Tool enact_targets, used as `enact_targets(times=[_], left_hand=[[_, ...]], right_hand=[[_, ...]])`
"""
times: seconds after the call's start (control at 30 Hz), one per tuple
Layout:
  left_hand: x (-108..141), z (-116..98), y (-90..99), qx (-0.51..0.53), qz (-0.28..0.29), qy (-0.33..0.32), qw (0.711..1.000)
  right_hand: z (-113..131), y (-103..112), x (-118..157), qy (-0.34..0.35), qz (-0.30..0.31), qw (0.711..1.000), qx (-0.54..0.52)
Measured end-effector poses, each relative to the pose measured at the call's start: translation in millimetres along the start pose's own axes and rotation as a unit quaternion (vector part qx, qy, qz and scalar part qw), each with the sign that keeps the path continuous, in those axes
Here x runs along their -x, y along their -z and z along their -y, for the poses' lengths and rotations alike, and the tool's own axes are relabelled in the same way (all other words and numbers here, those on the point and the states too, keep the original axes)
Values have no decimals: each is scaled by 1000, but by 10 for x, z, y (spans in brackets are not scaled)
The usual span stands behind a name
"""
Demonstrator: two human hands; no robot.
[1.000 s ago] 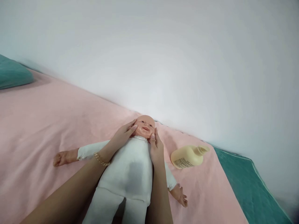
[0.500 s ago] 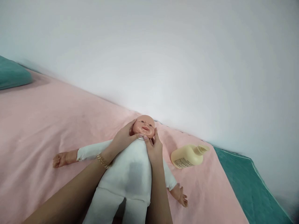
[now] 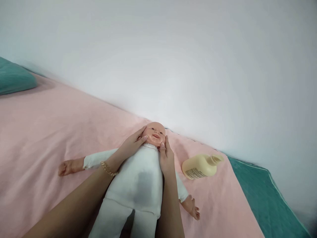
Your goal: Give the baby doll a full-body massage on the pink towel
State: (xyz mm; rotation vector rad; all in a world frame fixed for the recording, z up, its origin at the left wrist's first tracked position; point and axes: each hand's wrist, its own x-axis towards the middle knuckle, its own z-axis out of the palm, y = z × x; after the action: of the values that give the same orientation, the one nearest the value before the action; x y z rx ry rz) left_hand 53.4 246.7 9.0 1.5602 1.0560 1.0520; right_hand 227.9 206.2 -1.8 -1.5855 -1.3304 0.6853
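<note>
A baby doll (image 3: 141, 178) with a white cloth body lies face up on the pink sheet, its arms spread to both sides. My left hand (image 3: 133, 142) cups the left side of the doll's head (image 3: 155, 129), its thumb on the cheek. On the right side of the head rests my right hand (image 3: 167, 154), thumb by the jaw and fingers along the cheek. A beaded bracelet (image 3: 109, 169) circles my left wrist. To the right of the doll, a pale yellow pump bottle (image 3: 199, 166) stands on the sheet.
The pink sheet (image 3: 61, 125) runs up to a plain pale wall (image 3: 168, 59). A green pillow (image 3: 15, 77) is at the far left. Green fabric (image 3: 262, 191) shows beyond the sheet's right edge.
Both thumbs have moved apart from below the doll's chin, the left one up onto the cheek and the right one to the jaw. The view has shifted slightly.
</note>
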Motion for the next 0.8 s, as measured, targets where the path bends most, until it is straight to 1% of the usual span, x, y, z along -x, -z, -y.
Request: enact_targets(times=[0.1,0.2,0.37,0.53,0.67,0.8], left_hand=[[-5,10,2,12,3,-3,1000],[-4,7,4,18,1,-2,1000],[36,-69,-13,4,-3,22,1000],[85,-139,-61,-8,-3,11,1000],[67,-103,-90,-22,-16,22,999],[19,-35,-111,-30,-28,7,999]], right_hand=[[-35,-17,-16,-3,-13,1000,-7],[-33,-22,-19,-7,-9,1000,-26],[40,-7,15,-23,11,999,-32],[101,-8,38,-39,38,996,-68],[147,-22,36,-55,26,997,-56],[163,-27,31,-56,17,997,-40]])
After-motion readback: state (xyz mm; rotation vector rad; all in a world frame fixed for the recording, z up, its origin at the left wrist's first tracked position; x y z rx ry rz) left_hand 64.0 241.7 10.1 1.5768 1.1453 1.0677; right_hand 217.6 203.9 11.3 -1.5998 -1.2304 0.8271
